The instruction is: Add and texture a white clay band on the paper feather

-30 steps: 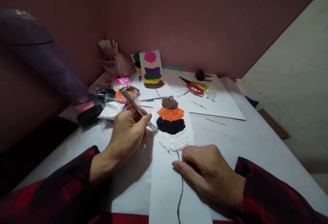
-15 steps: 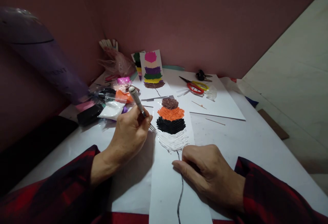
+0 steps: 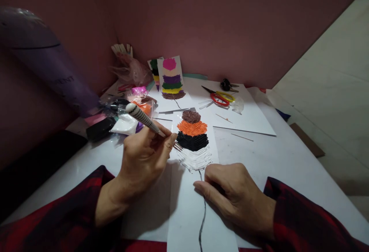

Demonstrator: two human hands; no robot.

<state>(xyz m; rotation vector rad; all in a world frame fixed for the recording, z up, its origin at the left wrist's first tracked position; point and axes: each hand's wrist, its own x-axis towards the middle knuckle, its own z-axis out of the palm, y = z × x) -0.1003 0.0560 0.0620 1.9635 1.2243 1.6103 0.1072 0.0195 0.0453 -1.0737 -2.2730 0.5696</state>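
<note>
My left hand [image 3: 145, 156] is closed around a fork [image 3: 145, 120] with a white, dark-patterned handle. The fork slants down to the right, and its tines are at the left edge of the white clay band [image 3: 194, 158]. Above that band sit black [image 3: 192, 141], orange [image 3: 192, 128] and brown [image 3: 191, 116] clay bands, all ridged like a feather on a white card [image 3: 187, 213]. A wavy dark line [image 3: 204, 209] runs down from the white band. My right hand [image 3: 235, 194] rests on the card just below the clay, fingers curled in, thumb beside the line.
Bagged clay [image 3: 125, 124] in several colours lies at left, near a purple bottle [image 3: 49, 60]. Striped feather cards [image 3: 172, 79] lean at the back. Scissors [image 3: 220, 97], keys [image 3: 227, 85] and thin sticks [image 3: 242, 137] lie at right on the white table [image 3: 259, 159].
My left hand has tilted the fork lower, its handle end swinging left and down. The tines have shifted slightly right over the white band's edge. My right hand stays put.
</note>
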